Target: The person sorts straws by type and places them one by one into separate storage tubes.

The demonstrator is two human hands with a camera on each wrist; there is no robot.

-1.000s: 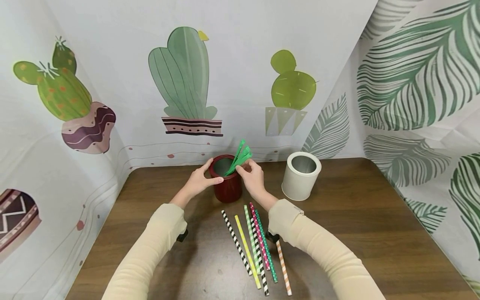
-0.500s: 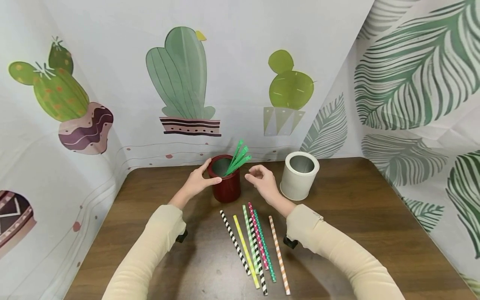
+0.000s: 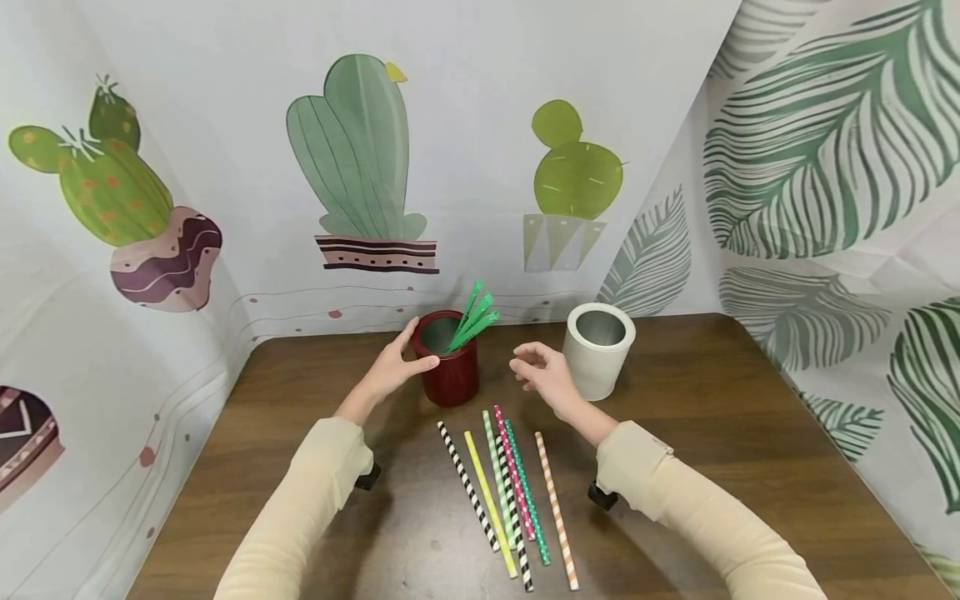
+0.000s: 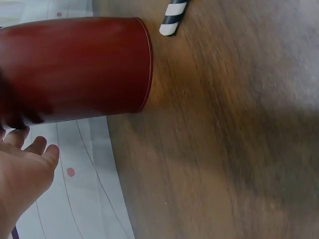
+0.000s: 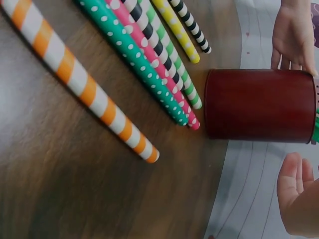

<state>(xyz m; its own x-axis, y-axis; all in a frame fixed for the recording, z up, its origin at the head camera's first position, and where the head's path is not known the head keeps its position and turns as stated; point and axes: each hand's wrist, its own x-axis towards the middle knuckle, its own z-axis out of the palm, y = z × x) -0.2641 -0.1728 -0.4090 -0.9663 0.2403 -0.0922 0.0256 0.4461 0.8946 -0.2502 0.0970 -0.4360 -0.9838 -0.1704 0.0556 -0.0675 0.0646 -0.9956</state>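
A dark red can (image 3: 450,375) stands upright near the table's back edge, several green plastic sticks (image 3: 474,325) with wide ends leaning out of it. My left hand (image 3: 386,371) holds the can at its left side, thumb on the front rim. In the left wrist view, fingertips (image 4: 37,145) lie against the can's wall. To the can's right, my right hand (image 3: 547,375) hovers apart from it with loosely bent fingers and nothing in them. Behind that hand is a white can (image 3: 596,367). The sticks' lower ends are hidden inside the red can.
Several patterned paper straws lie in front of the red can, among them a yellow straw (image 3: 491,504), a pink straw (image 3: 513,475) and an orange-striped straw (image 3: 557,512). A cactus-print cloth (image 3: 480,167) hangs behind the wooden table (image 3: 712,467).
My right hand has let go of the green sticks and moved right, away from the red can. The sticks have spread apart in the can. My left hand stays at the can.
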